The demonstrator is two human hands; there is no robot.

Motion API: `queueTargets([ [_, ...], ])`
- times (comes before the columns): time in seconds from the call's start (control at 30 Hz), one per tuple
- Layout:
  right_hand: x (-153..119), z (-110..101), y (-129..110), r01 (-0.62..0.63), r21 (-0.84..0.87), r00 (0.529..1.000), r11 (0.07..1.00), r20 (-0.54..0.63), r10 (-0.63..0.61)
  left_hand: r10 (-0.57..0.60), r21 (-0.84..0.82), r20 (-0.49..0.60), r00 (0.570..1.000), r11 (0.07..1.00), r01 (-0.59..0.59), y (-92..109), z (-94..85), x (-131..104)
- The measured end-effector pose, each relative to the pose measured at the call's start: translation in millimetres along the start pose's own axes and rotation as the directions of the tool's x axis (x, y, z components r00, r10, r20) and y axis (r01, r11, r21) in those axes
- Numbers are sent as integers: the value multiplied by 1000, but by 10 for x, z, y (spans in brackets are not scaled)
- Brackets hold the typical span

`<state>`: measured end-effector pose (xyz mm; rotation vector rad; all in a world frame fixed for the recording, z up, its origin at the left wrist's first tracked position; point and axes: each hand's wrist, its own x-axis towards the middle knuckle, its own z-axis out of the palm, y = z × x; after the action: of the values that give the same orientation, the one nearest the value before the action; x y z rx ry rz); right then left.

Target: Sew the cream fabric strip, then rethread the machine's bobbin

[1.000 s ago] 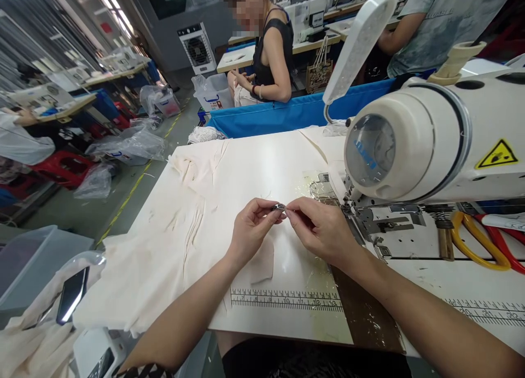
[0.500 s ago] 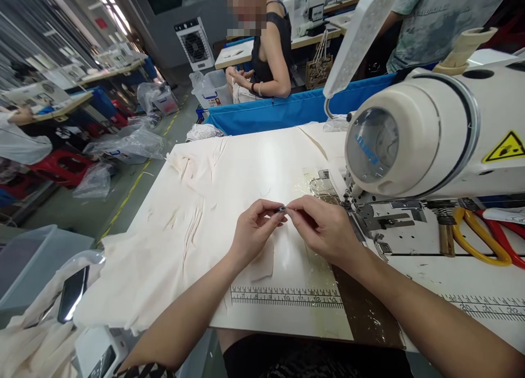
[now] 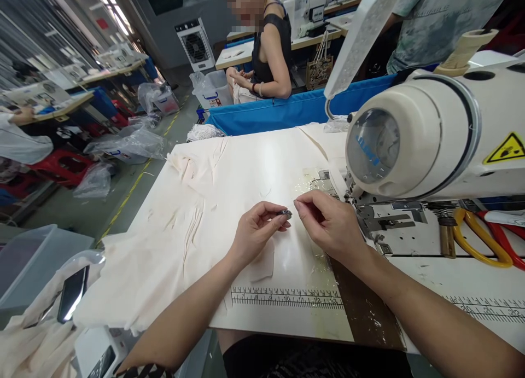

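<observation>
Left hand (image 3: 256,233) pinching small metal part (image 3: 285,213)

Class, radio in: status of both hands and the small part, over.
Left hand pinching small metal part. Right hand just beside it, fingertips pinched, contact unclear. Cream fabric lies beneath.

The small part (image 3: 284,213) pinched in the left hand (image 3: 256,231) looks like dark, shiny metal. The worktop (image 3: 262,159) is a smooth, glossy cream laminate that mirrors the light; its printed ruler strip (image 3: 286,297) is matt. Clear, wrinkled tape (image 3: 318,187) glistens beside the needle plate. Soft, matt cream cloth (image 3: 164,252) lies creased on the worktop. The sewing machine (image 3: 426,137) has a smooth, glossy off-white enamelled housing. The scissor handles (image 3: 484,241) look like shiny yellow and red plastic.
</observation>
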<state>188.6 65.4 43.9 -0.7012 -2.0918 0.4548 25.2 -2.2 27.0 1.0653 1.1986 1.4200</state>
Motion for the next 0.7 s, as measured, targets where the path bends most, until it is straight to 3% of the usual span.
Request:
queueTargets([
  [0.2,36,-39,-23,-28,18,999,999,18,28,28,0,-38,999,1000,-28,50,52,-4],
  [0.37,30,-15,9,-82,63,996,995,36,80,-25,-59,-42,999,998,22,63,64,7],
  [0.7,-78,97,170,-169,96,982,981,103,159,-89,-165,-41,995,983,81,-141,13,58],
])
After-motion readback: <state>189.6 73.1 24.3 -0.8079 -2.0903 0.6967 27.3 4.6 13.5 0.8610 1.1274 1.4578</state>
